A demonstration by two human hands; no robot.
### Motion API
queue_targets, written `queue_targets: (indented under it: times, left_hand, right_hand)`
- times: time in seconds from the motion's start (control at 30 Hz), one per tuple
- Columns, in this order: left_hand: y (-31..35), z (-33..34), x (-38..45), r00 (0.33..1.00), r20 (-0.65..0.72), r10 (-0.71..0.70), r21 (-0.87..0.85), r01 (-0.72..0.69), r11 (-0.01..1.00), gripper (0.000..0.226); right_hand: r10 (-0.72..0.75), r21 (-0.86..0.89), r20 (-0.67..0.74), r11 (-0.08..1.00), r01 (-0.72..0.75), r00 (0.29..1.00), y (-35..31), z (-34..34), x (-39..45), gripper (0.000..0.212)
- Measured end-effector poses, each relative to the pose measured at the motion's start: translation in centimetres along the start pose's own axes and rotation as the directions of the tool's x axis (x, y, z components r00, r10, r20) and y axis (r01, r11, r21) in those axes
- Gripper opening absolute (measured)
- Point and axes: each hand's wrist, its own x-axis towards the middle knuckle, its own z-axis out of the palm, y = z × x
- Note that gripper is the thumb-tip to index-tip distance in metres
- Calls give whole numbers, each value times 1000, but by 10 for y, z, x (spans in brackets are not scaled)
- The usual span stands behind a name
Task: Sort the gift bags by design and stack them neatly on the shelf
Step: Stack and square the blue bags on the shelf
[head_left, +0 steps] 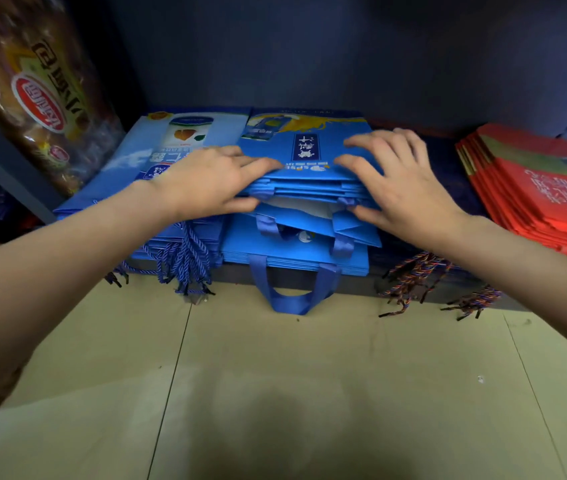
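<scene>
A low dark shelf (310, 278) sits in a dim blue-walled nook above pale floor tiles (275, 375), with a bread packet (32, 98) bearing a red oval label leaning at the far left. Both hands grasp a bundle of bright blue gift bags (310, 150) atop the middle stack, the left hand (212, 181) and right hand (400, 178) each with fingers on top and thumb tucked beneath. Lighter blue bags (157, 150) with rope cords lie just beside on the left, red bags (545, 188) well apart on the right; the print is too blurred to read.
</scene>
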Motion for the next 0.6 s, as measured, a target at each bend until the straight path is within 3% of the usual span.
queue_targets:
  times: [0.1,0.17,0.27,0.33,0.47,0.6]
  left_hand:
    - [0,-6,5,998,-23,-56,-5,56,998,56]
    - [-1,-5,5,996,-57,-71,-51,68,996,55]
    - [-4,-12,8,988,-117,-99,-107,86,991,52]
    - [-9,-21,10,982,-146,-118,-120,101,988,64]
    - [-13,-33,15,977,-168,-133,-111,115,987,67]
    - [-12,-27,12,983,-164,-86,-71,75,995,52]
  right_hand:
    - [17,22,-24,1000,-16,1000,1,-7,1,66]
    - [-23,60,-95,998,28,995,-1,-13,-6,57]
    - [-259,-10,-190,965,262,947,-12,-13,-30,31]
    - [-363,-123,-113,929,350,925,-21,-2,-46,39]
    - [-275,-309,6,914,263,961,-23,16,-36,47]
    - [-267,-261,-104,937,233,958,-23,1,-4,30]
